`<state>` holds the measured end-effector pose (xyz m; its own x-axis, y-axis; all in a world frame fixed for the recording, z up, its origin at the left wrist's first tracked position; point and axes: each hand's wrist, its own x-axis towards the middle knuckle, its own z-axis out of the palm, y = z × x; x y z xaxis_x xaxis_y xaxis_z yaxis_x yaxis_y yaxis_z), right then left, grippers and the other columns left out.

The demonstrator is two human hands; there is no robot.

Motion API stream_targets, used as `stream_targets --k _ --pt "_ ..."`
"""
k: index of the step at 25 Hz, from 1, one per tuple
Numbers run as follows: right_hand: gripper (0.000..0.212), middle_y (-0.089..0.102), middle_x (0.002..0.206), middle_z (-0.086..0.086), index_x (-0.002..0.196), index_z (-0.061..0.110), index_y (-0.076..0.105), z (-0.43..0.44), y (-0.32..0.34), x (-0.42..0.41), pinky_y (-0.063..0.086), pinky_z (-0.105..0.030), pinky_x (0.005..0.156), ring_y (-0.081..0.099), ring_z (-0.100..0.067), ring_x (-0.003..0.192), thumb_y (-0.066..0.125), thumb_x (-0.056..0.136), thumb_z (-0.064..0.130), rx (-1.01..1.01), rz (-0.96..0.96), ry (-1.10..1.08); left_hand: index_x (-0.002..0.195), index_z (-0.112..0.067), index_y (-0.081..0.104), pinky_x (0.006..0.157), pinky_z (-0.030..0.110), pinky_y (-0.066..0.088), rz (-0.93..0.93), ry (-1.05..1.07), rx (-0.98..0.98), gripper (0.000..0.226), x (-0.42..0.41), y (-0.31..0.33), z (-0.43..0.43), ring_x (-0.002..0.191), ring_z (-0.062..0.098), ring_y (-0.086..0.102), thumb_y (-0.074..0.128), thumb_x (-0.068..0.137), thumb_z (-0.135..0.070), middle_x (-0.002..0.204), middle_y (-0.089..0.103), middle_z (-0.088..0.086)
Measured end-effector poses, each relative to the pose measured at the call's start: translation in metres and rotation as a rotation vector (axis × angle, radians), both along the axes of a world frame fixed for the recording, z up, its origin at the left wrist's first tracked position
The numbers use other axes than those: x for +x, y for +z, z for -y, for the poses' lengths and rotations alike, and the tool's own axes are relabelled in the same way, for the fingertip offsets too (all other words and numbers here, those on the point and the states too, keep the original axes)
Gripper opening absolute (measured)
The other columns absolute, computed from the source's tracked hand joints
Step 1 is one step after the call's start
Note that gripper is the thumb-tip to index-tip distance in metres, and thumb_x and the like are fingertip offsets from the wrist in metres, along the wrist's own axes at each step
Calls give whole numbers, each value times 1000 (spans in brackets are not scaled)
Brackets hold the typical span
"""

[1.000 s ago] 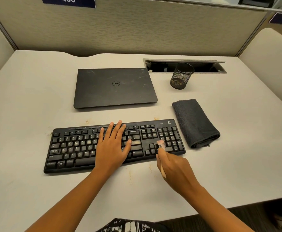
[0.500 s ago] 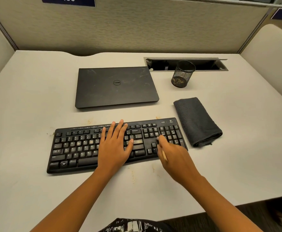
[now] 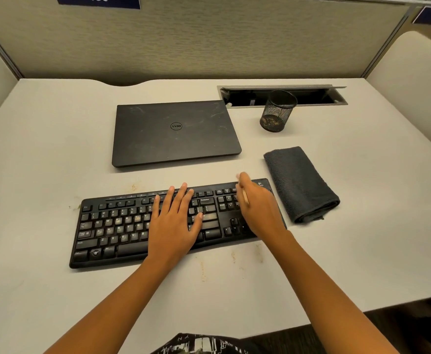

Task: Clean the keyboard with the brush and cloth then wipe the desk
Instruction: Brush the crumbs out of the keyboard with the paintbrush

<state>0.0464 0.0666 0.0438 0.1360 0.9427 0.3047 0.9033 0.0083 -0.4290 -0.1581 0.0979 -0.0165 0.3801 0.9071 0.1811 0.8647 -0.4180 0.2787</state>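
Since a second ago the right hand point(image 3: 260, 208) has travelled from the near edge of the keyboard point(image 3: 112, 226), by the arrow keys, up to its far right corner, and the brush point(image 3: 244, 196) has gone with it. We now see that hand curled round the brush, whose pale wooden handle shows along the thumb side. The tip reaches the keyboard's far edge, but it is blurred, so we cannot make out the bristles. The left hand point(image 3: 176, 223) lies flat on the middle keys as it did then, fingers straight and slightly spread, the thumb out toward the enter key. The keyboard sits near the front of the pale desk point(image 3: 43, 175), a little askew, with its left end nearer us. The folded dark grey cloth point(image 3: 301, 182) lies just beside the keyboard's right end, untouched by either hand. Behind the keyboard we find a closed black laptop point(image 3: 176, 131), and to its right a black mesh cup point(image 3: 277, 112) stands in front of an open cable slot point(image 3: 319, 97). Brownish specks point(image 3: 202, 270) mark the desk just in front of the keyboard.
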Motion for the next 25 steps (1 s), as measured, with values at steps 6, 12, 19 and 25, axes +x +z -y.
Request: stream_targets --k 6,12,19,25 --pt "18 49 56 -9 84 17 42 28 10 19 38 -37 42 43 -17 46 43 102 22 -112 -272 -35 151 -24 34 122 46 7 17 1 -7 65 0 0 1 150 18 13 25 96 -57 161 22 -5" --pt "22 54 57 -11 79 10 43 24 25 44 39 -22 43 45 -10 46 48 99 17 56 -486 -325 151 -24 34 122 47 8 14 0 -6 65 0 0 0 150 18 14 25 95 -56 161 23 -5" --pt "21 60 60 -8 80 3 51 -1 32 62 41 -16 52 52 -4 48 49 97 15 26 -528 -445 151 -24 34 122 46 8 13 1 -5 66 0 1 1 150 19 14 23 95 -58 161 22 -5" --pt "25 64 60 -12 75 6 56 -9 34 61 40 -15 42 50 -9 41 52 97 16 -139 -719 -335 151 -24 34 122 47 9 22 -1 -6 67 0 0 1 150 19 15 22 95 -58 161 23 -5"
